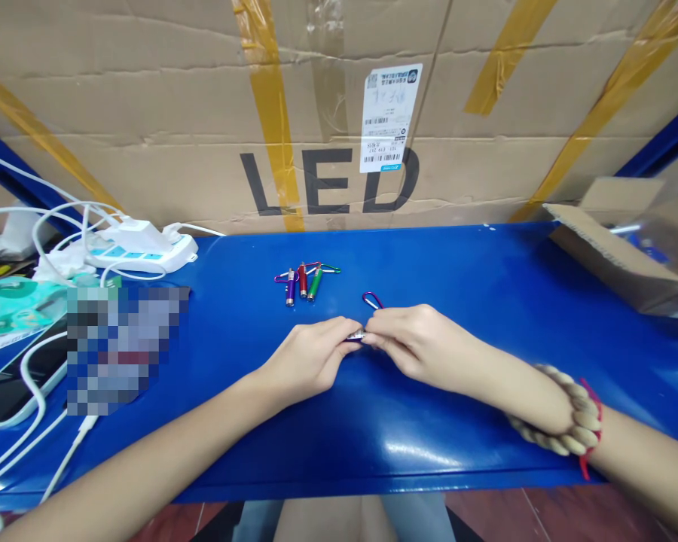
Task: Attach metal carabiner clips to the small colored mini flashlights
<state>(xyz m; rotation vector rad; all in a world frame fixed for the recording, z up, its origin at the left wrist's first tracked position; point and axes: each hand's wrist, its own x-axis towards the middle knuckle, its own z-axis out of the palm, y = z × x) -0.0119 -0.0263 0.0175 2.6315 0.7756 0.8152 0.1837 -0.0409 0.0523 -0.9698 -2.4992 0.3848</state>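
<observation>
Both my hands meet at the middle of the blue table [486, 301]. My left hand [310, 357] and my right hand [415, 342] pinch a small keychain flashlight [357, 335] between their fingertips; only a silvery bit of it shows. A purple carabiner clip [372, 299] sticks out just behind my right fingers. Farther back lie three more keychain flashlights [303, 281], purple, red and green, side by side with their clips. A beaded bracelet [565, 421] and a red string circle my right wrist.
A large cardboard box marked LED [328, 113] stands along the table's back. A white power strip [141, 248] with cables lies at the back left, near packets and a blurred patch. An open cardboard box [615, 241] sits at the right.
</observation>
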